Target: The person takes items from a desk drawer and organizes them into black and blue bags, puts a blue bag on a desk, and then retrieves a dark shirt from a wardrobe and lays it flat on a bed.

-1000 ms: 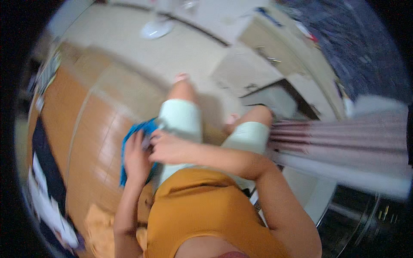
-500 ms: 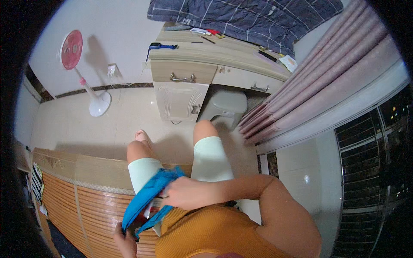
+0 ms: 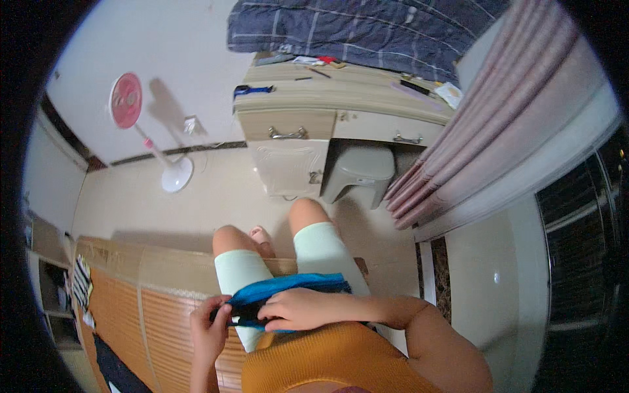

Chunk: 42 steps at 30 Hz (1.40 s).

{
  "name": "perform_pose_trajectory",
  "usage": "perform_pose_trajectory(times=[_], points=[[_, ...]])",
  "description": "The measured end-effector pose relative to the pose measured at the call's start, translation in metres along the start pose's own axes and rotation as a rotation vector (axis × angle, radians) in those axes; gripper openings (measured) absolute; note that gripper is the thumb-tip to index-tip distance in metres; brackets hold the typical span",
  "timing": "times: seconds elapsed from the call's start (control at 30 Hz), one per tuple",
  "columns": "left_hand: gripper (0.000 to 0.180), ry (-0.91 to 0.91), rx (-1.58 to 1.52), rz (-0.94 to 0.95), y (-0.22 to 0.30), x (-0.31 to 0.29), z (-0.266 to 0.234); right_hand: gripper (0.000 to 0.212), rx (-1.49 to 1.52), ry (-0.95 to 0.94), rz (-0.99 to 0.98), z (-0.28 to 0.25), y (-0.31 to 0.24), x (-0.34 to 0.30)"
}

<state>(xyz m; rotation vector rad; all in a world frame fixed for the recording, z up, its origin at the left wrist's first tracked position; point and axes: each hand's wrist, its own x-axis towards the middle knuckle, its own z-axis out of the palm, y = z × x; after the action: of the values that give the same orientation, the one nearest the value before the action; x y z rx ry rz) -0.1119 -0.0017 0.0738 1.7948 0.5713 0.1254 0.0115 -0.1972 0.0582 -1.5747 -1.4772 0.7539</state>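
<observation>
A blue cloth bag (image 3: pixel 288 285) lies across my lap with its dark mouth facing me. My left hand (image 3: pixel 211 329) pinches the left end of its rim between thumb and fingers. Over the opening, my right hand (image 3: pixel 304 309) has its fingers curled, the tips dipping into the bag's dark inside. What those fingertips hold, if anything, is hidden. A small whitish patch shows inside the bag near my left fingers, too unclear to name.
I sit on a slatted orange-brown mat (image 3: pixel 171 324). Ahead stands a wooden desk (image 3: pixel 282 124) with a blue watch (image 3: pixel 252 90) and pens on top, a grey stool (image 3: pixel 360 167) beneath. A pink-and-white fan (image 3: pixel 126 100) stands left, a pink curtain (image 3: pixel 485 124) hangs right.
The bag has swung from a slant to nearly level across my lap. My left hand has come up and right with its end; my right hand has moved slightly right and down.
</observation>
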Motion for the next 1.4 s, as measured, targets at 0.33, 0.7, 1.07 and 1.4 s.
perform_pose_trajectory(times=[0.33, 0.7, 1.07, 1.4], points=[[0.011, 0.209, -0.069, -0.116, -0.004, -0.010, -0.006, 0.045, -0.242, 0.519, 0.137, -0.045, 0.032, -0.031], [0.020, 0.349, 0.835, 0.596, 0.012, 0.013, 0.017, 0.035, 0.049, 0.179, 0.600, -0.044, 0.066, -0.095], [0.040, -0.692, 0.332, 0.579, 0.041, 0.021, 0.138, 0.054, 0.451, 0.193, 0.354, -0.055, 0.003, -0.108], [0.018, -0.833, -0.091, 0.363, 0.021, 0.016, 0.137, 0.063, 0.534, 0.193, 0.456, -0.061, -0.033, -0.110]])
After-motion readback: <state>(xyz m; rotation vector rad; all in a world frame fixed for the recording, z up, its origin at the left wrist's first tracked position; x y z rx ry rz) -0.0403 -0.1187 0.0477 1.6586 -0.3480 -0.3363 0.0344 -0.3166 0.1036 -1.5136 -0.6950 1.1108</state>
